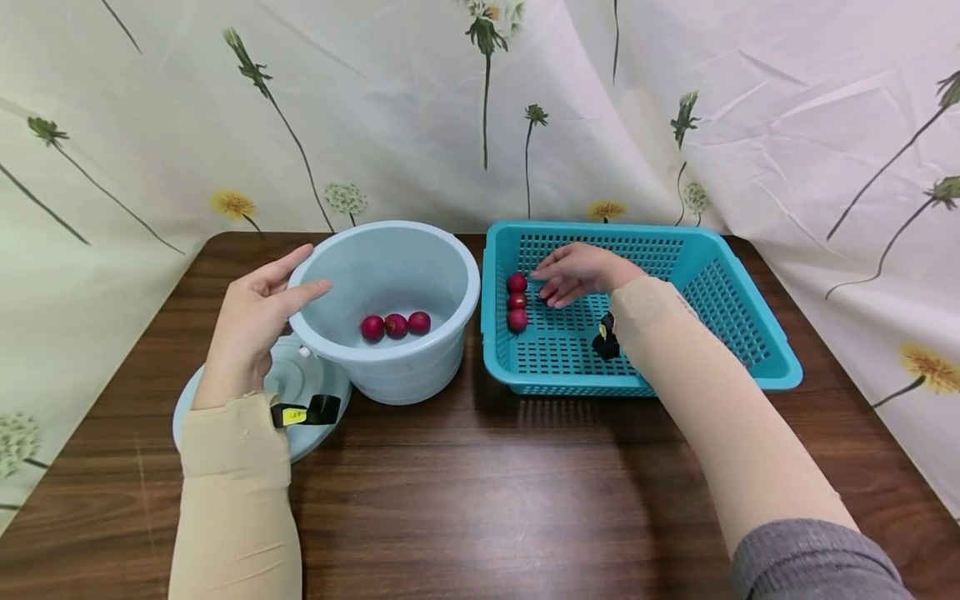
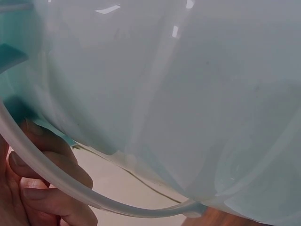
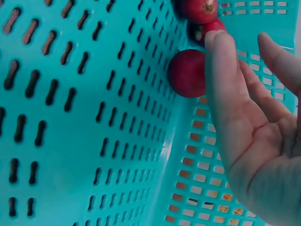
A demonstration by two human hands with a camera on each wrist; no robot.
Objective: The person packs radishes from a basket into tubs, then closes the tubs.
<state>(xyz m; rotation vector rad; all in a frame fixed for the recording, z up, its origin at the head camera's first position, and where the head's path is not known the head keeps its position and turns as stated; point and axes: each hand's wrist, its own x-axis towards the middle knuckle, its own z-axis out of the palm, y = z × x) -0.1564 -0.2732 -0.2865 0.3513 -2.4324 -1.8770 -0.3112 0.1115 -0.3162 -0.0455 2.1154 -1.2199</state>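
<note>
My left hand (image 1: 251,321) grips the left rim of a pale blue bucket (image 1: 408,375), thumb over the edge. In the left wrist view its curled fingers (image 2: 61,202) lie beside the bucket's white handle (image 2: 84,193). Three red radishes (image 1: 396,326) lie on the bucket's floor. Over on the right, my right hand (image 1: 573,271) reaches into a turquoise basket (image 1: 750,367), fingers extended and slightly bent. Close to its fingertips, radishes (image 1: 517,302) line the basket's left side. The right wrist view shows one radish (image 3: 187,73) partly behind a finger; something dark sits under the fingertips.
A round pale blue lid (image 1: 300,367) lies on the brown wooden table (image 1: 480,500), partly under my left wrist. Behind the table hangs a white cloth (image 1: 420,108) printed with dandelions. Bucket and basket stand side by side near the table's back edge.
</note>
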